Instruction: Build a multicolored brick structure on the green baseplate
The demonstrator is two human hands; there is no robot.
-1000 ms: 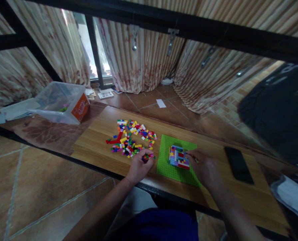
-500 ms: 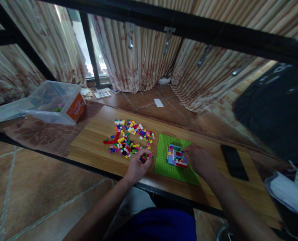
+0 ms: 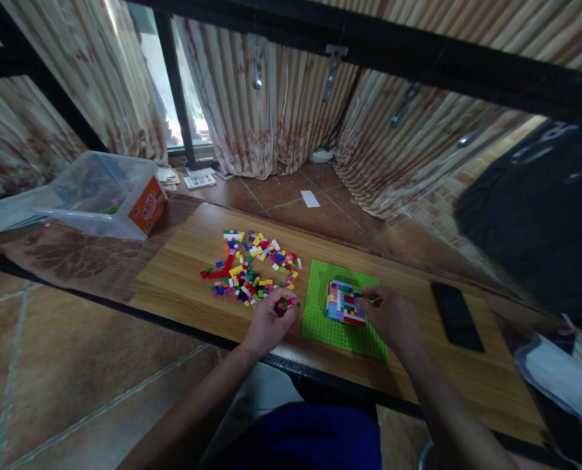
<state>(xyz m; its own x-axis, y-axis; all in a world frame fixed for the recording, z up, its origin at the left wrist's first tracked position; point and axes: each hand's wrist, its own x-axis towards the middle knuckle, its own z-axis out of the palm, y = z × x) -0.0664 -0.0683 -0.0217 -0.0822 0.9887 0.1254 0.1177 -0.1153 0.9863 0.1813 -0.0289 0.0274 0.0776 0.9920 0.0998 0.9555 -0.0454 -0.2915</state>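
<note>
A green baseplate [image 3: 330, 326] lies on the wooden table [image 3: 183, 281] with a small multicoloured brick block [image 3: 344, 304] built on it. My right hand [image 3: 391, 320] rests beside the block's right edge, with a thin green piece pinched at its fingertips. My left hand [image 3: 266, 321] is curled at the near edge of a pile of loose coloured bricks [image 3: 250, 267], with a few small bricks held in its fingers.
A black phone [image 3: 456, 316] lies on the table to the right. A clear plastic tub [image 3: 102, 196] stands at the far left on a dark mat. Striped curtains and a black frame stand behind. A dark bag fills the right side.
The view has shifted slightly. My right hand has drawn back a little from the block's top to its right edge. My left hand stays at the pile.
</note>
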